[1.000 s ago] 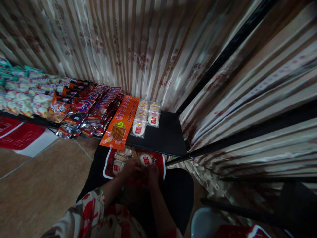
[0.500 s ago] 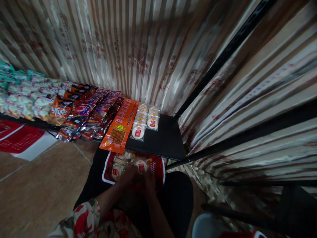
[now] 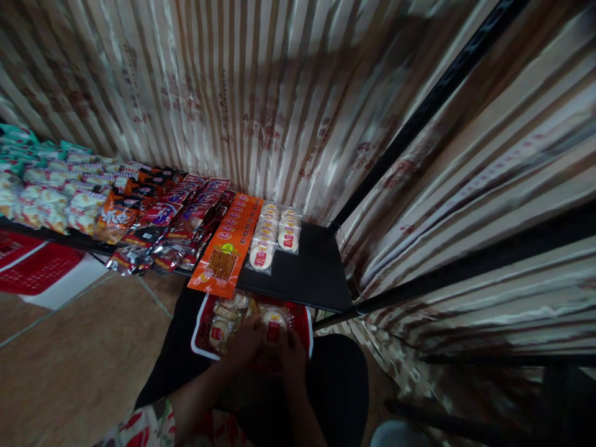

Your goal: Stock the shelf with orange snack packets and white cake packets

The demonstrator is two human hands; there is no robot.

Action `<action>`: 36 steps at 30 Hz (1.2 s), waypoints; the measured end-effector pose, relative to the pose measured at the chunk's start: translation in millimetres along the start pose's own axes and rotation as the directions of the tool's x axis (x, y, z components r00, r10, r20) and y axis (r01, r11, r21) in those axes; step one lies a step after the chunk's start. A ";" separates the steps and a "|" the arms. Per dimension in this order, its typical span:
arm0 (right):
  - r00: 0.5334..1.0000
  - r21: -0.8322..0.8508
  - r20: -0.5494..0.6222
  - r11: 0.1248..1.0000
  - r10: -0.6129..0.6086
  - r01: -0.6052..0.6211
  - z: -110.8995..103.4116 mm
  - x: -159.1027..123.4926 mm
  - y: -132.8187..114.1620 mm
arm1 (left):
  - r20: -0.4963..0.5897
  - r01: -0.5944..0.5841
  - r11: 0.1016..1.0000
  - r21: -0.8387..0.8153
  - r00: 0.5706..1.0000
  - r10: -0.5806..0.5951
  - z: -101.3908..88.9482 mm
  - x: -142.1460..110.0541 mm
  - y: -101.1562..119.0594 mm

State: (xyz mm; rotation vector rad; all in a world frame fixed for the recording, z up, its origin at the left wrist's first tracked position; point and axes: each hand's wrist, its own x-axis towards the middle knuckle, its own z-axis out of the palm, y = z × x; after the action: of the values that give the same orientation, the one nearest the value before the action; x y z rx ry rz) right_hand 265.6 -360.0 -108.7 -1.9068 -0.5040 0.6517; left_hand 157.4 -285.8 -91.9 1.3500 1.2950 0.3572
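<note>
Over a red basket with a white rim [image 3: 195,338] on my lap, my left hand [image 3: 249,338] and my right hand [image 3: 292,354] close on a clear packet of round pale crackers [image 3: 274,326] with a red label. Left fingers grip its left side, right fingers its right side; the fingertips are dim. Another cracker packet [image 3: 218,334] lies in the basket, left of my hands, among several more. On the black shelf just beyond, two rows of the same cracker packets [image 3: 261,253] lie overlapped beside a flat orange snack bag [image 3: 226,248].
Dark red snack bags [image 3: 186,217], orange and black bags [image 3: 118,214], white bags [image 3: 86,205] and green bags [image 3: 18,139] fill the shelf's left. Black metal bars [image 3: 400,143] slant at right, before a striped curtain [image 3: 279,93]. Another red basket [image 3: 41,267] stands at lower left.
The cracker packet between my hands has risen slightly and now shows more plainly, label upward. My right hand has shifted a little to the right. The whole view has tilted slightly upward.
</note>
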 end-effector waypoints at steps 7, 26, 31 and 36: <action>0.993 -0.056 -0.004 0.991 -0.119 0.119 -8.9 -4.9 -30.7 | -0.193 -0.226 0.946 0.232 0.943 0.273 -1.6 -5.9 20.9; 0.975 -0.226 0.027 0.949 -0.222 0.222 -21.9 39.9 -81.0 | -0.277 -0.385 0.882 0.273 0.846 0.455 -0.8 2.7 78.4; 0.972 -0.238 0.037 0.943 -0.232 0.234 -22.9 57.0 -90.9 | -0.260 -0.440 0.847 0.300 0.816 0.516 2.5 10.1 89.9; 0.972 -0.261 0.033 0.936 -0.235 0.235 -22.3 75.2 -95.8 | -0.263 -0.479 0.816 0.325 0.783 0.564 8.8 18.0 95.8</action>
State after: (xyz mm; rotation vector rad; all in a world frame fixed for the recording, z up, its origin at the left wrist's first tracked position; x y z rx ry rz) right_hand 332.2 -291.9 -29.7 -2.0503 -0.8405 0.4459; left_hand 215.0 -248.0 -22.4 1.9281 1.2506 0.8862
